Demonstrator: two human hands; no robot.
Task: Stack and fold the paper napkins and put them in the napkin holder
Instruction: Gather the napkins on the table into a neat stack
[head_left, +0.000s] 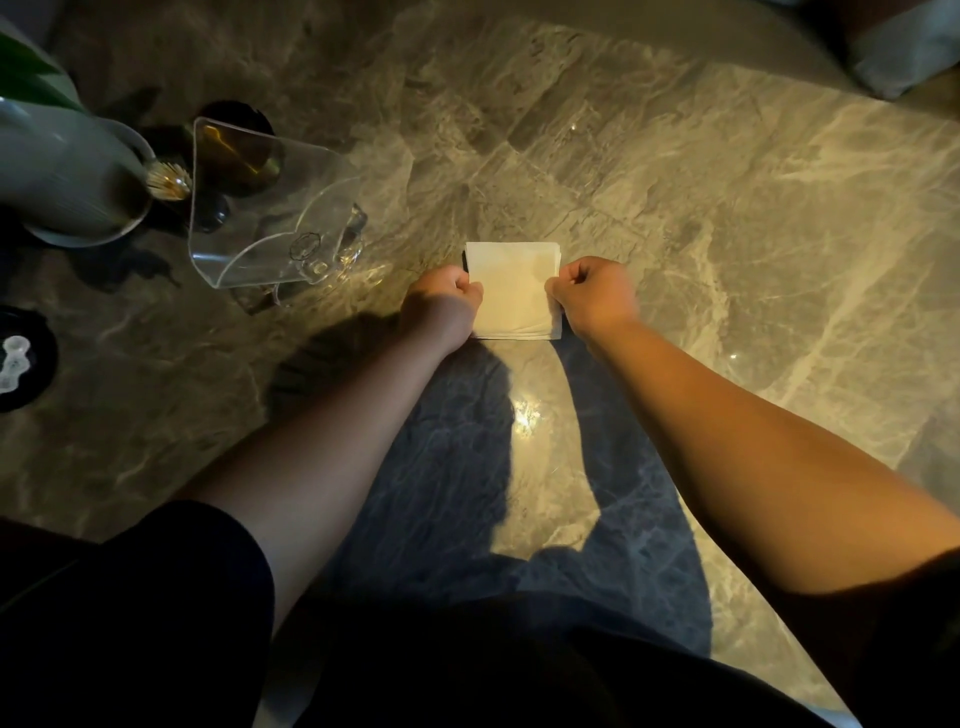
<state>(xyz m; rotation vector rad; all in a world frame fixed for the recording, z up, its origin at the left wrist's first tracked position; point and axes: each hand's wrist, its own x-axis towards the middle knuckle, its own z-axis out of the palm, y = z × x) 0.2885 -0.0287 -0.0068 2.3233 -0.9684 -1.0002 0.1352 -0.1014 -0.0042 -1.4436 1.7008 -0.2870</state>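
White napkin stack (511, 291) pinched at side edges by left hand (448, 300) and right hand (592, 296), bare marble table (727, 234) around.

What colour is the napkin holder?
Colourless, clear plastic: the napkin holder is see-through, best seen in the head view.

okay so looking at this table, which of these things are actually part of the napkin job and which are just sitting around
Part of the job: napkin stack, gripped at its sides by the left hand and right hand; clear napkin holder, still empty.

Just lying about: grey vase, dark round container, toothpick holder, black dish.
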